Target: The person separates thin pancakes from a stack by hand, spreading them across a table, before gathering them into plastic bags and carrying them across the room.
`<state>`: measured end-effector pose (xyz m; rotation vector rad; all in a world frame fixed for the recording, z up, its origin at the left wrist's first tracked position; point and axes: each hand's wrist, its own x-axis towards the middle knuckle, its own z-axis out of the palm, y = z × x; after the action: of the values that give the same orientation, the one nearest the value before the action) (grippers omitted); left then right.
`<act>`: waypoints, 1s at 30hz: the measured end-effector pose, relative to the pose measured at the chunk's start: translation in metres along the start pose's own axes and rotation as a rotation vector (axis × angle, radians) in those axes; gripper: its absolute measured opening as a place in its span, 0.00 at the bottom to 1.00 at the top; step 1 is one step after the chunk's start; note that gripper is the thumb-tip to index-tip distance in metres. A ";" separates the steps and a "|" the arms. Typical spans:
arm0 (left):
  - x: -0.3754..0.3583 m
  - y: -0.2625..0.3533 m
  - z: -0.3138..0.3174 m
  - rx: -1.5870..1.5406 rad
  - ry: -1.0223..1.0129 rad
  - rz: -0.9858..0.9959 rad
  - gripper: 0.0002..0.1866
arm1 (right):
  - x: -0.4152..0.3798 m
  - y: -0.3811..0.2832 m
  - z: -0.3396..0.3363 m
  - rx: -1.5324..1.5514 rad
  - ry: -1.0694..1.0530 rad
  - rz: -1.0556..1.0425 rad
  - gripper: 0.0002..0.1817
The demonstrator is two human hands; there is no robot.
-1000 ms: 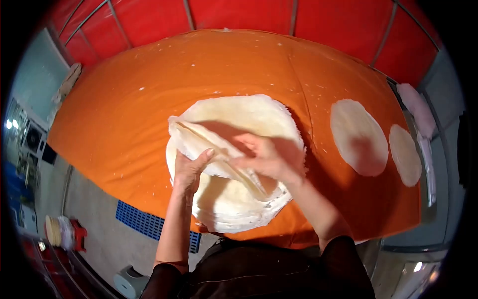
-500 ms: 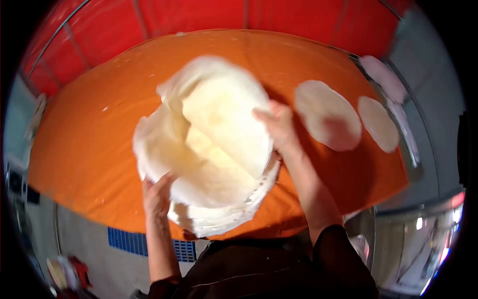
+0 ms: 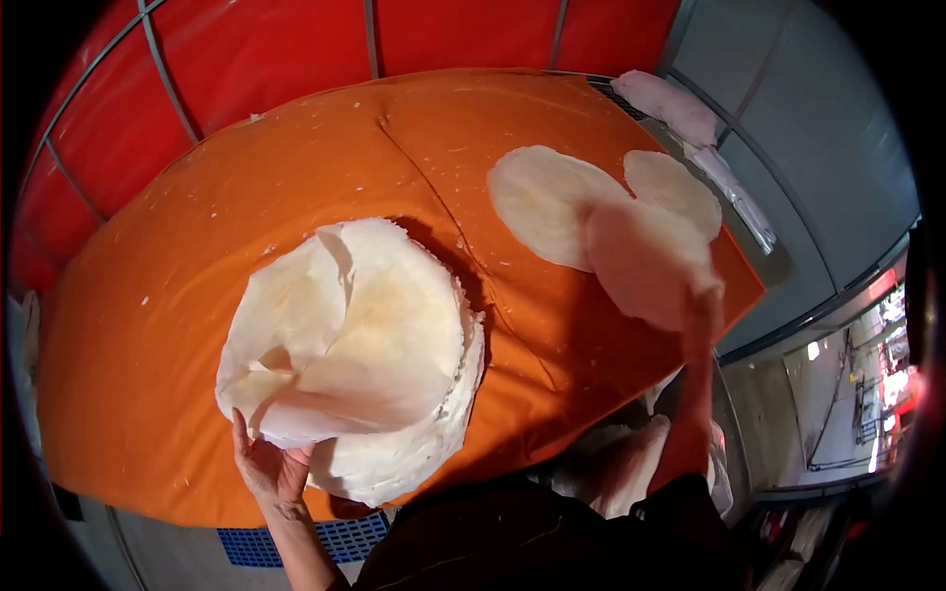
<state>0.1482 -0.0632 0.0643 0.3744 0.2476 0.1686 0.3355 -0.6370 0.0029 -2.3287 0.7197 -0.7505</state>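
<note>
A tall stack of thin, round, pale flatbreads (image 3: 399, 295) stands on an orange-covered table. Its uppermost flatbread (image 3: 286, 305) lies creased and partly folded, with the near edge lifted. My left hand (image 3: 271, 468) grips that near edge, thumb and fingers on either side of it. Out to the right, my right hand (image 3: 703, 300) is blurred and in shadow, its fingers closed on the edge of a single flatbread (image 3: 645, 261). This one overlaps two others on the cloth, a larger flatbread (image 3: 547, 202) and a smaller flatbread (image 3: 675, 187).
The orange cloth (image 3: 197, 227) bears scattered pale crumbs. Beyond it rises a red wall panel (image 3: 276, 59) with metal bars. A pinkish bundle (image 3: 665, 103) lies at the far right corner. Below the table are a blue plastic grate (image 3: 296, 542) and a clear bag (image 3: 616, 463).
My right hand has let go of the stack's top flatbread and moved right to a loose one. The top flatbread has settled onto the stack; my left hand stays at its edge. The view has turned right.
</note>
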 end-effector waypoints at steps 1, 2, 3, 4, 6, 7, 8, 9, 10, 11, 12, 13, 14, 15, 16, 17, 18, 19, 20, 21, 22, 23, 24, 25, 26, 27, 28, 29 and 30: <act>0.004 0.001 0.002 -0.014 0.000 0.014 0.26 | -0.026 -0.037 0.008 0.043 -0.115 -0.126 0.09; 0.008 0.002 -0.002 -0.079 -0.036 0.001 0.26 | -0.063 -0.079 0.019 0.141 -0.296 -0.235 0.09; 0.010 0.000 0.005 -0.055 -0.053 0.001 0.26 | -0.104 -0.120 0.033 0.253 -0.528 -0.331 0.08; 0.013 -0.004 0.016 -0.031 -0.073 0.008 0.27 | -0.153 -0.162 0.049 0.358 -0.796 -0.451 0.07; 0.018 -0.007 0.022 -0.053 0.008 0.023 0.27 | -0.236 -0.231 0.067 0.513 -1.212 -0.755 0.06; 0.019 -0.010 0.022 -0.014 -0.024 0.017 0.27 | -0.261 -0.257 0.067 0.564 -1.340 -0.893 0.06; 0.021 -0.012 0.023 0.032 -0.052 0.016 0.27 | -0.276 -0.278 0.070 0.606 -1.424 -0.983 0.05; 0.022 -0.012 0.026 0.082 -0.081 0.018 0.26 | -0.277 -0.294 0.076 0.640 -1.471 -1.030 0.05; 0.022 -0.012 0.027 0.178 -0.038 0.019 0.26 | -0.266 -0.309 0.086 0.670 -1.477 -1.026 0.04; 0.023 -0.012 0.020 0.285 0.009 0.092 0.26 | -0.242 -0.323 0.101 0.691 -1.429 -0.983 0.04; 0.024 -0.010 0.001 0.454 0.007 0.243 0.26 | -0.210 -0.336 0.118 0.716 -1.355 -0.910 0.04; 0.021 -0.008 -0.014 0.623 0.015 0.394 0.27 | -0.172 -0.351 0.131 0.734 -1.272 -0.807 0.03; 0.015 -0.008 -0.010 0.866 0.322 0.477 0.31 | -0.135 -0.362 0.164 0.796 -1.204 -0.625 0.07; 0.009 -0.007 -0.023 1.009 0.473 0.536 0.33 | -0.097 -0.374 0.168 1.024 -1.266 -0.283 0.13; 0.001 -0.007 -0.030 1.062 0.572 0.522 0.33 | -0.055 -0.380 0.170 1.247 -1.307 -0.127 0.15; -0.005 -0.008 -0.040 1.107 0.668 0.508 0.34 | -0.021 -0.381 0.169 1.262 -1.185 -0.204 0.17; -0.010 -0.008 -0.068 0.951 0.586 0.456 0.34 | 0.025 -0.375 0.196 1.177 -1.042 -0.274 0.17; -0.013 -0.013 -0.067 0.957 0.629 0.382 0.35 | 0.057 -0.366 0.206 1.244 -1.008 -0.298 0.16; -0.015 -0.018 -0.067 0.989 0.626 0.425 0.35 | 0.087 -0.351 0.224 1.147 -0.880 -0.320 0.16; -0.016 -0.021 -0.064 1.022 0.621 0.466 0.34 | 0.096 -0.338 0.226 1.066 -0.769 -0.314 0.17; -0.017 -0.024 -0.049 0.898 0.648 0.443 0.34 | 0.115 -0.315 0.244 0.821 -0.692 -0.488 0.17; -0.017 -0.024 -0.034 0.776 0.668 0.424 0.33 | 0.153 -0.284 0.295 0.266 -0.465 -0.656 0.19; -0.016 -0.023 -0.034 0.750 0.669 0.450 0.31 | 0.121 -0.281 0.266 -0.081 -0.359 -0.622 0.21; -0.016 -0.022 -0.034 0.656 0.638 0.441 0.30 | 0.112 -0.273 0.280 -0.062 -0.343 -0.618 0.21; -0.016 -0.021 -0.034 0.564 0.605 0.428 0.30 | 0.103 -0.261 0.294 -0.046 -0.328 -0.610 0.21; -0.017 -0.021 -0.035 0.472 0.570 0.412 0.29 | 0.062 -0.279 0.269 0.075 -0.472 -0.649 0.21; -0.016 -0.021 -0.042 0.459 0.489 0.392 0.27 | 0.012 -0.297 0.244 0.226 -0.730 -0.686 0.23; -0.012 -0.024 -0.042 0.340 0.369 0.329 0.26 | -0.044 -0.318 0.208 0.320 -1.001 -0.688 0.26; -0.008 -0.025 -0.039 0.220 0.259 0.277 0.26 | -0.105 -0.346 0.151 0.300 -1.320 -0.662 0.31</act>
<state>0.1332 -0.0749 0.0214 0.6059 0.4719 0.4666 0.4674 -0.2799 0.0948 -2.1343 -0.7015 0.4883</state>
